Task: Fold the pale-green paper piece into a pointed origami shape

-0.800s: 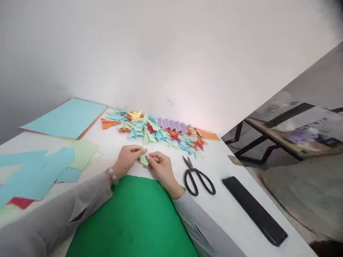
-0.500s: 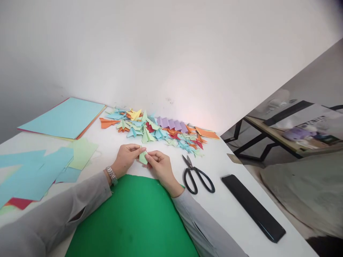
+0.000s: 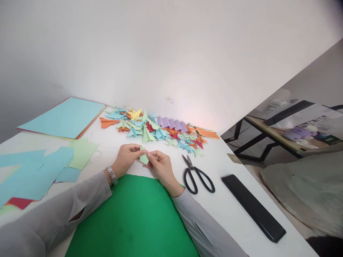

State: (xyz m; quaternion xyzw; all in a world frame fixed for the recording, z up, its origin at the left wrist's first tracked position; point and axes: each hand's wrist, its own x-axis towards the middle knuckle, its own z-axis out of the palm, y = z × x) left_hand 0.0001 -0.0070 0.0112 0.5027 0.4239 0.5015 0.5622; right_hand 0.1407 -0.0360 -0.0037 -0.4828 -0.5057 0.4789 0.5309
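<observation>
Two hands hold one small green piece (image 3: 144, 159), folded, above the table (image 3: 214, 160). Left hand (image 3: 128, 157): grip closed, thumb and fingers pinching the piece's upper left part. Right hand (image 3: 162, 169): grip closed too, thumb and fingers on its right edge. Silver watch (image 3: 112, 174) on left wrist; grey sleeves on both arms.

Green piece sits between the hands, just beyond the far edge of the green board (image 3: 134, 217), which lies between the forearms. Behind the hands, near the wall, a pile of small paper planes (image 3: 147, 135) in blue, green, orange, red and yellow. Purple folded paper (image 3: 173, 124) at the pile's back, pleated in a row; orange paper (image 3: 207, 133) at its right end.

Scissors (image 3: 190, 168) right of the right hand, black handles toward the wearer, blades slightly apart. Black case (image 3: 253, 207), long, farther right, near the table's edge. Far left, paper stack (image 3: 65, 117), blue sheet on top, red and orange edges showing. Cut sheets (image 3: 40, 171) nearer, mostly blue, some green and red, overlapping. Off to the right, a side table (image 3: 289, 142) with black legs; items on it blurred.
</observation>
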